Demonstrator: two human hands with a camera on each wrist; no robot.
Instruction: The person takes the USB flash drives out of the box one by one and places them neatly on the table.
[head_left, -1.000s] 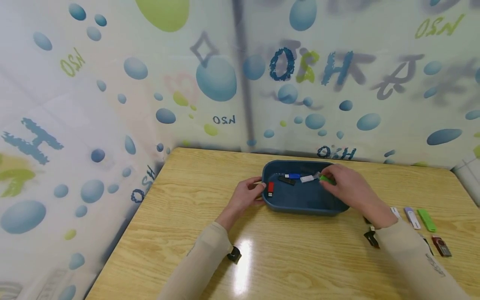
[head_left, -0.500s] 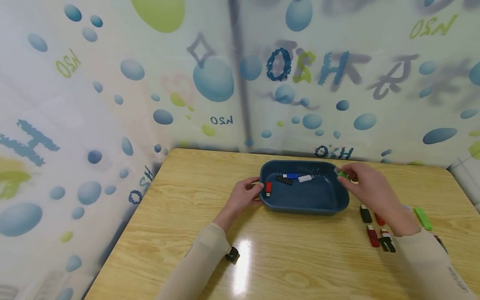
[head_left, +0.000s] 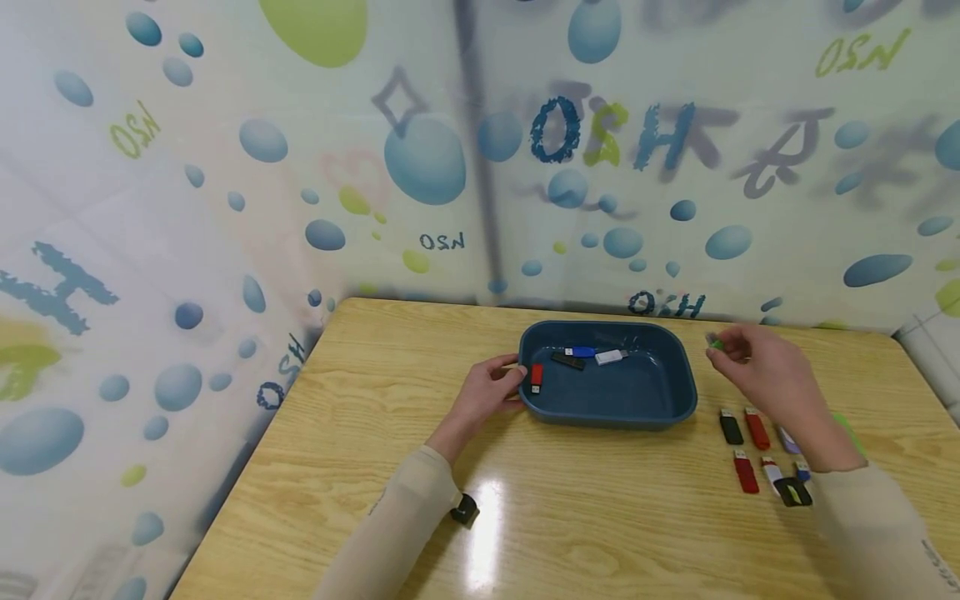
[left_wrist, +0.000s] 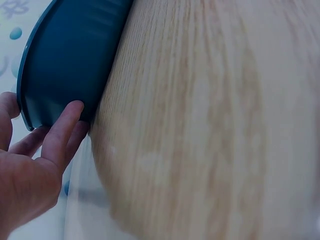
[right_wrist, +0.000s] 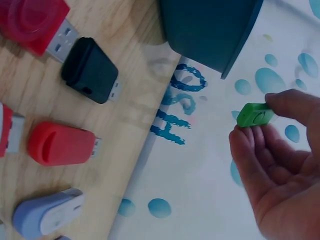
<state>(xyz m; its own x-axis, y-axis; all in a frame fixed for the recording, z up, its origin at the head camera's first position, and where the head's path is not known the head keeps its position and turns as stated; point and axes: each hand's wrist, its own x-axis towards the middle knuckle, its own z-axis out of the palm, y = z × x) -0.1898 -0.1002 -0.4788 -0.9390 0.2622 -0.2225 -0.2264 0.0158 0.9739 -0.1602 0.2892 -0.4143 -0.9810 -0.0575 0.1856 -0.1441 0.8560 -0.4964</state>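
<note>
A dark blue tray [head_left: 607, 418] stands on the table, and the left hand [head_left: 483, 393] holds its left end, thumb on the rim. In the left wrist view, the fingers of the left hand [left_wrist: 42, 160] touch the tray's outer wall [left_wrist: 70, 65]. Inside lie a red USB stick [head_left: 537, 377], a black one [head_left: 567, 361], a blue one [head_left: 581, 352] and a white one [head_left: 609, 357]. Right of the tray, raised, the right hand [head_left: 772, 371] pinches a small green USB stick [right_wrist: 255, 115] between thumb and fingertips.
Several more USB sticks lie right of the tray, among them a black one [head_left: 731, 427], a red one [head_left: 757, 429] and a dark red one [head_left: 746, 472]. A light purple one [right_wrist: 47, 212] lies nearby. A patterned curtain [head_left: 420, 167] hangs behind the table [head_left: 360, 375].
The right hand has moved right, from over the tray to beyond its right end, with the green stick in its fingers. The left hand has stayed at the tray.
</note>
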